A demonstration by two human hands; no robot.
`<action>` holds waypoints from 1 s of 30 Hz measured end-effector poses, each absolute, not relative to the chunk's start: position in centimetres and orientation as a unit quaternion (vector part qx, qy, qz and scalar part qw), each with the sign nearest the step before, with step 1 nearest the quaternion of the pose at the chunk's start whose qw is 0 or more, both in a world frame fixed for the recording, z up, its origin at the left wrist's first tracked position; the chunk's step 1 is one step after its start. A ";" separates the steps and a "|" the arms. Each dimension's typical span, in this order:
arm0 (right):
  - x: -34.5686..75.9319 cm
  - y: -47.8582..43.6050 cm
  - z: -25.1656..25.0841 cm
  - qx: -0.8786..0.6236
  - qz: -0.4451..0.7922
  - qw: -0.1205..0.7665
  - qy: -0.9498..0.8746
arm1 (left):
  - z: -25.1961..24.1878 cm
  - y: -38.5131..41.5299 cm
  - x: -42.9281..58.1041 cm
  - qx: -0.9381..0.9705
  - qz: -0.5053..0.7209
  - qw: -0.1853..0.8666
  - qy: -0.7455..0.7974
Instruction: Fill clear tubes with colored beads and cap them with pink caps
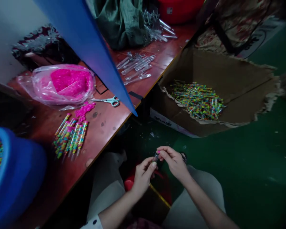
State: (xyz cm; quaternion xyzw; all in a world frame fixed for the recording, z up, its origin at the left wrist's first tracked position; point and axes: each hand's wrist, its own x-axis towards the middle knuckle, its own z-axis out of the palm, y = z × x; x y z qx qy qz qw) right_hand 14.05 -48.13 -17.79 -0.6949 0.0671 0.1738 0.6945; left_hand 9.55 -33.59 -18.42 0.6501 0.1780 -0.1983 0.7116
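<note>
My left hand (143, 175) is closed round a small clear plastic tube (155, 157), held above my lap. At the tube's upper end, my right hand (175, 162) pinches a small pink cap (159, 152). Whether the cap sits in the tube or only touches it, I cannot tell. Much of the tube is hidden by my fingers, and its contents do not show clearly. On the red-brown table to the left lie several tubes filled with coloured beads (71, 136), beside a small heap of loose pink caps (84, 110).
A plastic bag of pink pieces (69, 82) and scissors (113, 101) lie on the table (105, 122). A blue tub (26, 168) holds beads. Past the blue divider (92, 41) are empty clear tubes (137, 65). A torn cardboard box (238, 86) contains many filled tubes.
</note>
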 end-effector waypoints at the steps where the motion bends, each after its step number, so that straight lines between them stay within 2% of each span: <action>1: 13.7 -47.8 -17.2 -0.704 0.168 0.688 0.059 | -18.1 -33.3 9.2 0.653 -0.196 0.712 0.168; 8: 12.1 -45.5 -14.1 -0.750 0.123 0.649 0.009 | -15.9 -31.3 8.0 0.648 -0.170 0.731 0.132; 16: 10.9 -43.9 -11.9 -0.755 0.158 0.636 -0.002 | -14.4 -29.5 7.0 0.639 -0.138 0.743 0.139; 25: 8.7 -41.6 -10.3 -0.831 0.025 0.542 -0.123 | -12.4 -27.2 5.3 0.642 -0.107 0.749 0.125; 30: 8.1 -40.1 -9.2 -0.829 -0.009 0.530 -0.181 | -11.4 -25.6 4.3 0.648 -0.094 0.748 0.107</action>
